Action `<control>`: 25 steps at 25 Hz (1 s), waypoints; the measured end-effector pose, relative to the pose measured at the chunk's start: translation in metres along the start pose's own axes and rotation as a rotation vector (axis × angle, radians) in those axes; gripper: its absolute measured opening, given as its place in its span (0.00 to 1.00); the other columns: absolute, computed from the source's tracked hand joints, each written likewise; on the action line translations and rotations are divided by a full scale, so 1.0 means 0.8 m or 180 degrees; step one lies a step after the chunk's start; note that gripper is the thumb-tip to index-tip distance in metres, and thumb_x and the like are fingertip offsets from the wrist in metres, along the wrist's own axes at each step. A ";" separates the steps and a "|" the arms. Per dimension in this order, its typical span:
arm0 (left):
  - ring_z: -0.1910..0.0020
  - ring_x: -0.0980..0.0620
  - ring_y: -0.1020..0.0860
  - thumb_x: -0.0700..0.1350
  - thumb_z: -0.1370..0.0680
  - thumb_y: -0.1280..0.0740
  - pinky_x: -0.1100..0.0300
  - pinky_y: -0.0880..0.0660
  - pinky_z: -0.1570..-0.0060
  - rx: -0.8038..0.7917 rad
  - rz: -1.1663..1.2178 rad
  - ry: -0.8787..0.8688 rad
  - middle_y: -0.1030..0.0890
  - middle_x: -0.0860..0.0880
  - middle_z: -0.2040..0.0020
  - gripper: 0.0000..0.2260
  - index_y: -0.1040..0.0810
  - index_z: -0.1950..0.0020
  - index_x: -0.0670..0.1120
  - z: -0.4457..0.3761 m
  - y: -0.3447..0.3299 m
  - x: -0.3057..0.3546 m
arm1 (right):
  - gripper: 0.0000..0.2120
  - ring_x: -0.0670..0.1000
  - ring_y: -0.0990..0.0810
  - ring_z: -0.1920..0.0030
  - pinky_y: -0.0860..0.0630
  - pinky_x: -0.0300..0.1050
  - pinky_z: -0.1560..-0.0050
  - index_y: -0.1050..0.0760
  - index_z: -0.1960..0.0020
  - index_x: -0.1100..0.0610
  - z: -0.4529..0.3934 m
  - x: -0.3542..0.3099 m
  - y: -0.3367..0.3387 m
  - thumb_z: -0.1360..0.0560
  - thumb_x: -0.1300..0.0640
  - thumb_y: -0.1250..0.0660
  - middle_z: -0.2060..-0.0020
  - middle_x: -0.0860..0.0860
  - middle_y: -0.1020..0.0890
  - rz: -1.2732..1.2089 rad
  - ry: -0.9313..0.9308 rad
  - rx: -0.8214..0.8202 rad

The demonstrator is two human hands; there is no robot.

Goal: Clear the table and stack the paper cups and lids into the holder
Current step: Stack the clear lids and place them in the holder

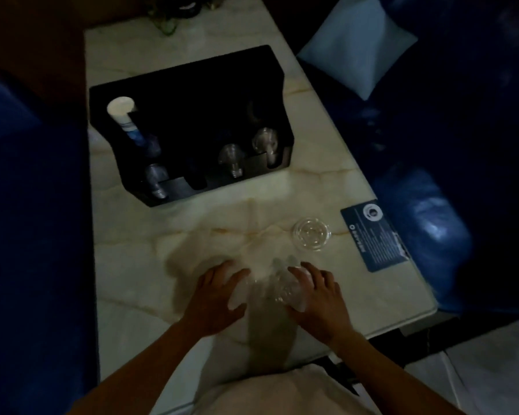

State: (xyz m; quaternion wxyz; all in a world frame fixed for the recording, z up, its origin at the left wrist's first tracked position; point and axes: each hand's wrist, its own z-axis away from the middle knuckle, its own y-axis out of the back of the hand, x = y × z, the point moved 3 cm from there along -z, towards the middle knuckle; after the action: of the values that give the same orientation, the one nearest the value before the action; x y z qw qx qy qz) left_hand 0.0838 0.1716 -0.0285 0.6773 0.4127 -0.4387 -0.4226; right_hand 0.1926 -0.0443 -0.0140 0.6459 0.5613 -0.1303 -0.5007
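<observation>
A black holder (192, 94) stands on the pale marble table (162, 235). A stack of white paper cups (123, 115) leans in its left slot, and clear lids (264, 142) and clear cups (231, 158) sit in the slots on the right. One clear plastic lid (311, 234) lies flat on the table. Near the front edge, my right hand (318, 298) closes on a blurred bunch of clear plastic lids (277, 287). My left hand (216, 298) rests beside them with fingers spread, touching the bunch's left side.
A blue printed card (375, 235) lies at the table's right edge. Blue seats (27, 235) flank the table on both sides, with a pale cushion (357, 46) on the right one. Glass items (167, 23) stand at the table's far end.
</observation>
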 end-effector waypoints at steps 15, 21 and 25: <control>0.26 0.44 0.42 0.59 0.29 0.31 0.47 0.39 0.29 -0.0534 -0.0048 -0.0976 0.44 0.50 0.22 0.34 0.40 0.26 0.56 -0.227 0.026 0.128 | 0.42 0.58 0.39 0.30 0.36 0.55 0.34 0.45 0.25 0.44 -0.008 0.005 -0.028 0.33 0.39 0.31 0.25 0.51 0.41 -0.0071 -0.0204 -0.0082; 0.26 0.44 0.42 0.59 0.28 0.32 0.46 0.38 0.30 -0.0626 -0.0290 -0.1184 0.45 0.49 0.22 0.33 0.39 0.26 0.55 -0.245 0.008 0.145 | 0.43 0.60 0.33 0.32 0.30 0.57 0.38 0.42 0.26 0.44 -0.009 0.010 -0.034 0.36 0.39 0.28 0.26 0.54 0.35 0.0022 -0.0164 0.0094; 0.26 0.43 0.42 0.58 0.29 0.31 0.46 0.37 0.30 -0.0576 -0.0370 -0.1258 0.45 0.46 0.23 0.34 0.39 0.26 0.54 -0.252 0.005 0.150 | 0.42 0.60 0.31 0.34 0.30 0.56 0.39 0.40 0.26 0.45 -0.013 0.010 -0.033 0.36 0.39 0.28 0.27 0.55 0.34 0.0083 -0.0132 0.0167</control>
State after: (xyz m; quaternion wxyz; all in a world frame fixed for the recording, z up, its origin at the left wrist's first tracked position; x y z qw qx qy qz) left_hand 0.3060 0.0984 -0.0507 0.5870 0.2841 -0.4986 -0.5711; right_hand 0.1908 -0.0405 -0.0432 0.6346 0.5658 -0.1640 -0.5003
